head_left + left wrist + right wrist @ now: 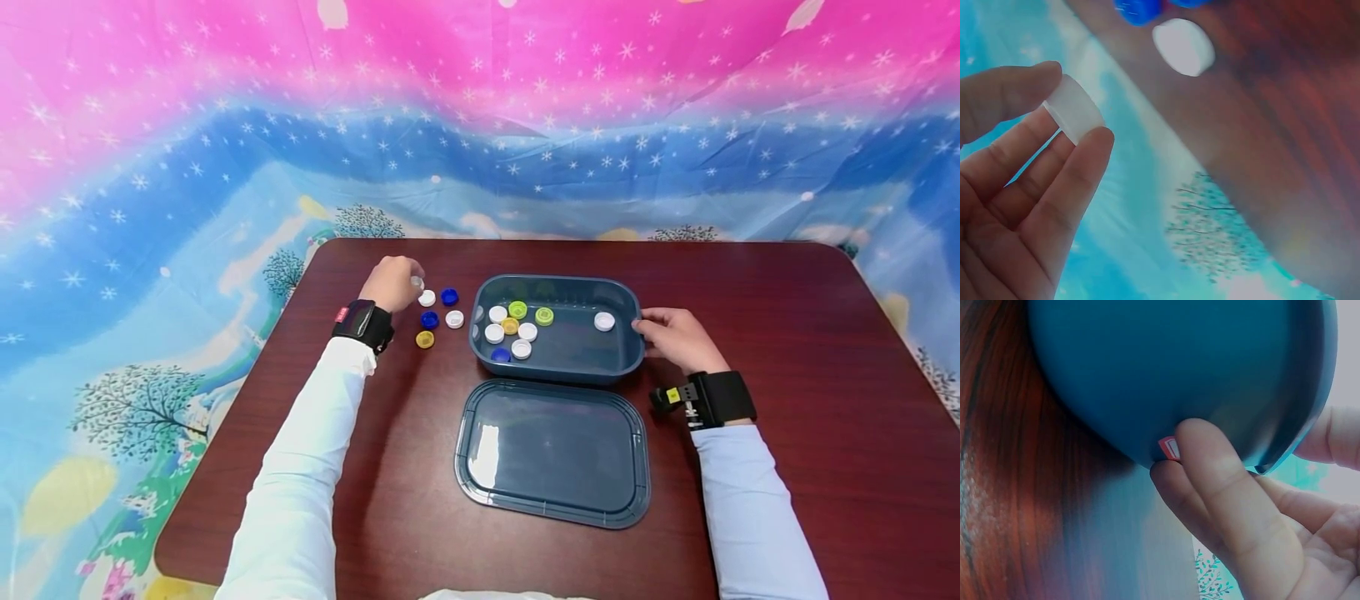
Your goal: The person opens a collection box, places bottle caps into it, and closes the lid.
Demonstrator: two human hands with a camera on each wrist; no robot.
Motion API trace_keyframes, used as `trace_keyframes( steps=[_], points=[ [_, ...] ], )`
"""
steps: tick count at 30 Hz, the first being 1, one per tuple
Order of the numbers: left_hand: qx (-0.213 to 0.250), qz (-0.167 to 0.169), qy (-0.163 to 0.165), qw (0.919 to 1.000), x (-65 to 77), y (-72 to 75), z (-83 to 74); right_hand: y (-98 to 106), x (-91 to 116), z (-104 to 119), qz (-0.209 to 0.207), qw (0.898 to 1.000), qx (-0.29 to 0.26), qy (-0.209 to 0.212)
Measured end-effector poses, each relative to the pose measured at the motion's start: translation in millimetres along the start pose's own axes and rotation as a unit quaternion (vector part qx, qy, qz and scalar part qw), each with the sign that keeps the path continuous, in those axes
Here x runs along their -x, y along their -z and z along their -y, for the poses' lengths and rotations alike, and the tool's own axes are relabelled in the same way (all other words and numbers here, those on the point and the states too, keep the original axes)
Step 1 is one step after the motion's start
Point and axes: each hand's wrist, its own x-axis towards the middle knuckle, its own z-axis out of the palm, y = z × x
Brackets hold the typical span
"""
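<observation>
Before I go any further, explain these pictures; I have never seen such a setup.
There is no machine here, only a person's bare left hand and right hand. The wide picture comes from a camera on the head; the two close ones come from the left and right wrists. On the table are a dark box with round caps inside, a flat lid nearer the person, and five loose caps. The left hand pinches a white cap; the right hand grips the box's end.

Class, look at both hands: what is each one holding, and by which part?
The left hand pinches a whitish cap by opposite edges. The right hand grips the grey container by the rim and wall at its right end.
</observation>
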Motion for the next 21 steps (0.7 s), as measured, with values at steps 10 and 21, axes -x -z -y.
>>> trace_keyframes(
  steps=[10,21],
  points=[
    [0.029,-0.006,-0.08,0.9964,-6.5,5.9,-52.1,1.3,0.4,-1.0,0.002,1.0,-0.007,0.004],
    [0.011,0.04,-0.184,0.9821,-20.9,-14.6,-123.6,0.4,0.4,-0.1,0.002,1.0,-0.014,0.005]
  ],
)
